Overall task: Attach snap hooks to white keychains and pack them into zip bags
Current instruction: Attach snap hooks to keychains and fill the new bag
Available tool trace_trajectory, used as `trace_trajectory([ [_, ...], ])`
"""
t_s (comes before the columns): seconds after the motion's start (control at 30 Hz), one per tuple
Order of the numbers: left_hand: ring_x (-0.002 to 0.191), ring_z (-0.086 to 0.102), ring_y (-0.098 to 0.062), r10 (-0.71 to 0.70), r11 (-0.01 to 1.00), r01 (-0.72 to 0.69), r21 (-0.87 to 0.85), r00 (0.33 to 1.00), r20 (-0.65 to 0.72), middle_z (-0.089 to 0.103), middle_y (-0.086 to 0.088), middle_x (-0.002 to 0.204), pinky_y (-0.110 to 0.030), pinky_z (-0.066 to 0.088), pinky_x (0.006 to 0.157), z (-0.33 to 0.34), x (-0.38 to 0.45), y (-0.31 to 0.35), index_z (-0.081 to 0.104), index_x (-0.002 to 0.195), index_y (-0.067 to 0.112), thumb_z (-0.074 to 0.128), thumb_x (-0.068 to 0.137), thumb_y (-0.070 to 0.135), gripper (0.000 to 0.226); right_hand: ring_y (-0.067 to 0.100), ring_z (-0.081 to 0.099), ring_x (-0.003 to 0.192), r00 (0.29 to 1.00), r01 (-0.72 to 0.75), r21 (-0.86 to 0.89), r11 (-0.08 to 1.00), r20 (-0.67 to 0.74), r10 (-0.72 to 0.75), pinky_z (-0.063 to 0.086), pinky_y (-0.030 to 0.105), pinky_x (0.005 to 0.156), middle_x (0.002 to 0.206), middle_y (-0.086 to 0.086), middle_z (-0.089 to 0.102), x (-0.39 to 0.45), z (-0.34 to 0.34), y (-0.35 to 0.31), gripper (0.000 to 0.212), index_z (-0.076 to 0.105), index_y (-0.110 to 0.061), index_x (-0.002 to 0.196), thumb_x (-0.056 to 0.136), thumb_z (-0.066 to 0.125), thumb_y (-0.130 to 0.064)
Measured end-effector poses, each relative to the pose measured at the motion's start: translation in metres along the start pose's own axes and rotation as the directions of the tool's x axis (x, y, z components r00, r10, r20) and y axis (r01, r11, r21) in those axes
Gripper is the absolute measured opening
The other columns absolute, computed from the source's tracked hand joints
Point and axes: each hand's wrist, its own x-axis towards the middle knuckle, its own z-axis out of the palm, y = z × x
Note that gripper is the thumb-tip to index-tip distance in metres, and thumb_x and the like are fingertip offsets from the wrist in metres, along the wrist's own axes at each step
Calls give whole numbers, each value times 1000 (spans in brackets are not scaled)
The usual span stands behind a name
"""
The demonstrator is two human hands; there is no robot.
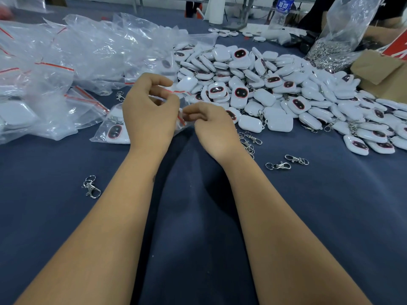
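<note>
Two hands show at the middle of the frame, the left hand [149,111] and the right hand [211,126], with one zip bag [176,100] between them. One packed zip bag [114,128] lies just left of the left hand. The heap of white keychains [275,91] across the upper right holds too many to count, well over a hundred. The empty zip bags [66,58] piled at upper left overlap too much to count. Loose snap hooks on the bench [198,216]: one [91,187] at lower left, one [120,96] by the bags, two [286,162] at right, and a small cluster [250,142] of uncertain number. One sack of hooks [334,47], one water bottle [282,12] and one cardboard box [383,73] stand at upper right.
</note>
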Motion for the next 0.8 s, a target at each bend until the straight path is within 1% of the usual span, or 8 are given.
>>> trace_trajectory([
  [0.07, 59, 51, -2, 29, 999, -29, -13, 1000, 3, 57, 17, 66, -16, 43, 59, -1, -1, 1, 59, 83, 35, 56, 73, 12, 26, 17, 49, 102, 987, 119, -291, 949, 140, -80, 32, 32, 92, 101, -7, 66, 2, 3, 2, 53, 70, -27, 114, 77, 44, 2],
  [0.17, 60, 51, 1, 84, 996, -85, 21, 996, 39, 57, 16, 67, -13, 43, 60, 0, -4, 1, 60, 87, 31, 54, 73, 11, 24, 15, 25, 93, 959, 249, -565, 787, 256, -120, 9, 33, 68, 111, -18, 53, 3, 8, 3, 38, 63, -30, 104, 80, 47, -6],
  [0.33, 79, 62, -6, -33, 983, -2, 184, 982, 188, 64, 14, 81, -30, 46, 75, 9, -9, -2, 58, 103, 30, 53, 90, 32, 14, 27, 40, 106, 982, 189, -636, 748, 131, -137, 18, 35, 81, 118, -1, 54, 3, 9, 7, 25, 68, -16, 104, 87, 50, -20],
  [0.43, 86, 56, -21, -112, 958, 55, 281, 975, 191, 62, 8, 78, -37, 39, 77, 8, -9, -5, 55, 105, 23, 39, 96, 40, 25, 28, 45, 102, 986, 168, -634, 755, 103, -134, 22, 35, 78, 99, 1, 54, 0, 7, 2, 17, 55, -19, 72, 88, 52, -20],
  [0.5, 85, 47, -26, -125, 896, 32, 442, 975, 183, 54, 7, 74, -35, 29, 72, 8, -7, -7, 52, 96, 19, 35, 99, 36, 24, 30, 49, 98, 989, 137, -616, 776, 47, -137, 24, 34, 76, 86, -1, 49, 0, 5, -2, 20, 52, -21, 67, 87, 53, -18],
  [0.6, 95, 50, -34, -102, 758, -68, 648, 970, 221, 62, -10, 99, -34, 29, 73, 11, -7, -9, 60, 101, 11, 38, 96, 35, 33, 29, 53, 104, 981, 67, -615, 786, -103, -165, 37, 35, 82, 101, 2, 62, 0, -1, 0, 26, 71, -22, 97, 84, 50, -13],
  [0.7, 116, 44, -36, -118, 621, -139, 771, 956, 267, 52, -17, 121, -39, 36, 83, 9, -6, -14, 65, 110, 7, 47, 91, 31, 36, 28, 45, 118, 953, -126, -641, 757, -290, -87, 31, 34, 94, 129, 4, 56, 1, -11, 6, 44, 57, -23, 128, 85, 49, -16],
  [0.8, 121, 38, -38, -146, 567, -119, 815, 959, 242, 46, -20, 126, -44, 36, 94, 0, -2, -18, 63, 112, 2, 52, 88, 21, 33, 30, 39, 126, 946, -257, -627, 735, -318, 58, 24, 38, 104, 131, 5, 54, 1, -17, 12, 52, 46, -22, 139, 87, 51, -20],
])
